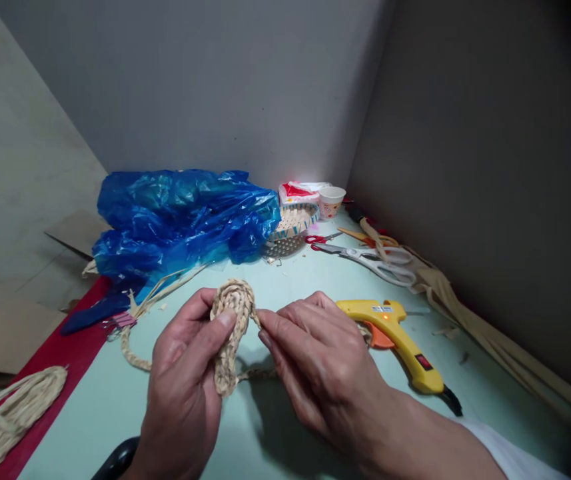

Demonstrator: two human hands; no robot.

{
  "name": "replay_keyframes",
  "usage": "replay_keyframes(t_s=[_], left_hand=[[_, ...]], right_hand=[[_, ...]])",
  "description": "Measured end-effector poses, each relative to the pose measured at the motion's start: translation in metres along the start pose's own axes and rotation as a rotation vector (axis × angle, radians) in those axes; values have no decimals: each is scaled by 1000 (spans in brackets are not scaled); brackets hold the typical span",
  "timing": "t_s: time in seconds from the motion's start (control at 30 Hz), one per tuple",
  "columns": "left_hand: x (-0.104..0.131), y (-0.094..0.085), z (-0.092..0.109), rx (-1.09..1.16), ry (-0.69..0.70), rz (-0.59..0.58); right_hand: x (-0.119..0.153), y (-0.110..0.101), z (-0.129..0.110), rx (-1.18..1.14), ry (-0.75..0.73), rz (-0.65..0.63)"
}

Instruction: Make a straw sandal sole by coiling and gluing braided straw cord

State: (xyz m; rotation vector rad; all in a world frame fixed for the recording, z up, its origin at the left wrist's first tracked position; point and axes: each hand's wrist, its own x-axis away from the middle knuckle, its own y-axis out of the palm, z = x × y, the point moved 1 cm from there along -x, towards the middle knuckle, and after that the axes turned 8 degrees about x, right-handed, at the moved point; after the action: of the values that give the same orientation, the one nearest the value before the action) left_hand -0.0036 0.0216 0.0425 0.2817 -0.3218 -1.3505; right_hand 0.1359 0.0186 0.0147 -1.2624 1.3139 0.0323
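A small oval of coiled braided straw (235,333) is held upright above the table, with its rounded end at the top. My left hand (190,373) grips it, thumb across the front face and fingers behind. At its right edge, my right hand (320,360) pinches the straw braid between thumb and forefinger. A length of braid passes behind my hands, and its left part (135,360) leads up to a pink binder clip (124,320) on loose straw ends. Just beyond my right hand lies a yellow glue gun (405,340) with an orange trigger and a lit light.
A crumpled blue plastic bag (180,213) fills the back left. Behind are a woven basket (295,223), a paper cup (332,202), red-handled scissors (318,239) and white-handled scissors (380,263). Straw strips (465,320) run along the right wall; a straw bundle (20,413) lies front left.
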Motion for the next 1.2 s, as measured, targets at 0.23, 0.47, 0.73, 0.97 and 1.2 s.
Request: replay_keyframes(t_s=[0.23,0.47,0.73,0.97,1.2], left_hand=[[3,-3,-14,116,33,9],[3,0,-13,91,68,30],[4,3,-11,66,122,51],[5,0,-20,121,99,44],[-1,-5,-28,147,169,67]], right_hand=[[0,3,-4,41,21,-36],[2,5,-10,59,30,-70],[3,5,-11,51,50,-88],[3,10,-16,78,48,-102],[1,18,-20,64,88,-126]])
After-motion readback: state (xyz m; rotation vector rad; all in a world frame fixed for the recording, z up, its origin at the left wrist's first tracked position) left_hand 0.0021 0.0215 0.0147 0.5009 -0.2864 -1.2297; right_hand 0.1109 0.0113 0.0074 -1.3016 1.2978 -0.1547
